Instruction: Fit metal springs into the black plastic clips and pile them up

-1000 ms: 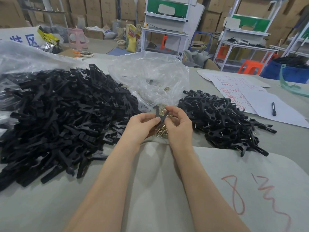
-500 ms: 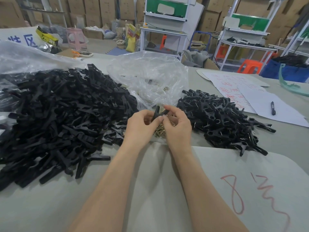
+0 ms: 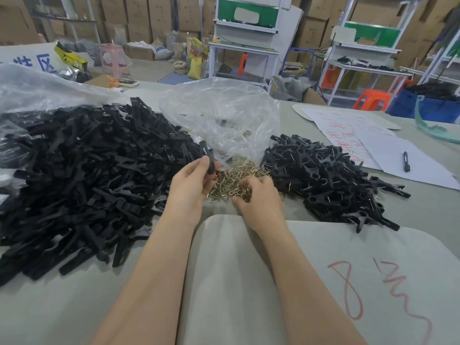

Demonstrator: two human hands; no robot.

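In the head view, the left hand (image 3: 191,188) is raised a little above the middle of the table (image 3: 428,210), its thumb and fingers curled round the lower part of one black plastic clip (image 3: 207,156), which stands nearly upright with its top end free above the fingertips. Just to the right of it, the right hand (image 3: 258,199) lies palm down with its fingers bent into the loose heap of brass-coloured metal springs (image 3: 231,176); the fingertips are buried among them, so I cannot tell whether they have pinched one. The springs spill from the mouth of a crumpled clear plastic bag (image 3: 219,115) that rises behind them toward the far edge. A large heap of black clips (image 3: 82,175) covers the left side of the table and reaches almost to the left wrist. A smaller pile of clips (image 3: 328,180), with thin metal ends sticking out of many of them, lies on the right, touching the edge of the spring heap. Beyond that pile, toward the far right corner, lie sheets of paper (image 3: 348,130) with red writing, and a dark pen (image 3: 406,161) rests on the nearest sheet. Both forearms cross a grey mat (image 3: 229,282) with rounded corners at the near edge, marked with red scrawls (image 3: 348,290) on its right part.
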